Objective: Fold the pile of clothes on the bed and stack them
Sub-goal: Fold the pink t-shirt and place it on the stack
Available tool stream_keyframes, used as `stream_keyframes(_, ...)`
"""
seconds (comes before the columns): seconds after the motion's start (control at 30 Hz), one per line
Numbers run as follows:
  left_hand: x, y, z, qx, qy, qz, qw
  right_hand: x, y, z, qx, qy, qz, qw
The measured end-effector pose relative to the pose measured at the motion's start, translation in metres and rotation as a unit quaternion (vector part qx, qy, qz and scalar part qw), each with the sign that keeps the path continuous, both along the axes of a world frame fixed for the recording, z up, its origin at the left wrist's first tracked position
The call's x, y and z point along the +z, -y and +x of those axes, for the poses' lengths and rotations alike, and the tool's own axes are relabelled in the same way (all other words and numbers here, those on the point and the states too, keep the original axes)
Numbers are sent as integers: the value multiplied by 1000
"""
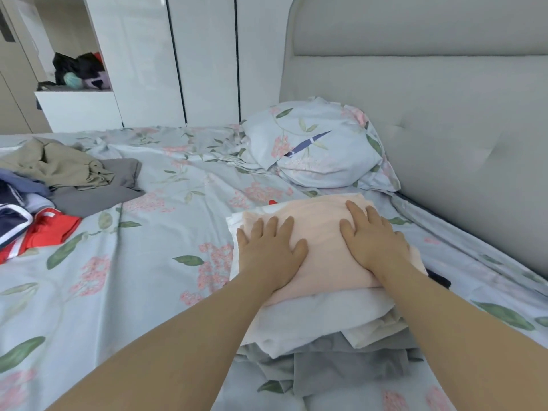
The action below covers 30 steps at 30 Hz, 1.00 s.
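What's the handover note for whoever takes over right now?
Hands: left grip and right grip are both open, palms flat on the pink top, holding nothing.
Things: the pink top lies folded on top of the stack (white, cream and grey layers below) near the pillow. The unfolded pile sits at the far left of the bed.
Done: several garments are folded and stacked, pink the topmost.
Left: lift the hands, then fold the pile's khaki, grey, blue, navy and red pieces and add them to the stack.
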State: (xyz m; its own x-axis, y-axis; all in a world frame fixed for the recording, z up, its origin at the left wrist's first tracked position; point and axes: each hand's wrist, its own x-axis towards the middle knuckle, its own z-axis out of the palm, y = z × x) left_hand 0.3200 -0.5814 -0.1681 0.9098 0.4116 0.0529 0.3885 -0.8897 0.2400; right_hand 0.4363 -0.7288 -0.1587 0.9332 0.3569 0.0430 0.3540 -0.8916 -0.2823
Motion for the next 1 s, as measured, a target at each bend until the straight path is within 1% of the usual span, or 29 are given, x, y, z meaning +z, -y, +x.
stream_keyframes(0.07, 5, -4, -15, -15, -11, 10, 1000, 7, -3, -19, -16, 27, -39, 999)
stream_keyframes(0.17, 15, -20, -49, -40, -16, 42, 998, 20, -13, -46, -10, 9, -66, 998)
stream_keyframes(0.2, 17, -28, -63, -43, -13, 53, 998, 24, -20, -57, 7, 12, -72, 997)
stream_keyframes(0.27, 17, -46, -95, -34, -12, 74, 997, 31, -41, -85, 73, 21, -80, 994)
stream_keyframes(0.33, 17, -64, -130, -8, -19, 83, 996, 32, -67, -119, 148, 8, -76, 986)
stream_keyframes(0.43, 15, -90, -184, 33, -28, 99, 994, 19, -112, -170, 233, 1, -52, 971)
stream_keyframes(0.5, 9, -111, -222, 63, -40, 110, 991, 4, -142, -205, 273, -10, -38, 961)
stream_keyframes(0.57, -3, -131, -260, 96, -56, 109, 988, -11, -168, -238, 301, -50, -42, 951)
stream_keyframes(0.63, -16, -148, -294, 134, -75, 99, 983, -24, -191, -266, 324, -86, -58, 940)
stream_keyframes(0.73, -36, -170, -336, 202, -104, 79, 971, -41, -221, -298, 348, -101, -74, 929)
stream_keyframes(0.8, -52, -184, -357, 249, -102, 67, 961, -53, -239, -314, 354, -104, -80, 926)
stream_keyframes(0.9, -70, -206, -376, 313, -51, 37, 948, -69, -265, -330, 352, -62, -87, 930)
stream_keyframes(1.0, -78, -238, -376, 330, -29, 35, 943, -78, -292, -332, 338, -24, -76, 938)
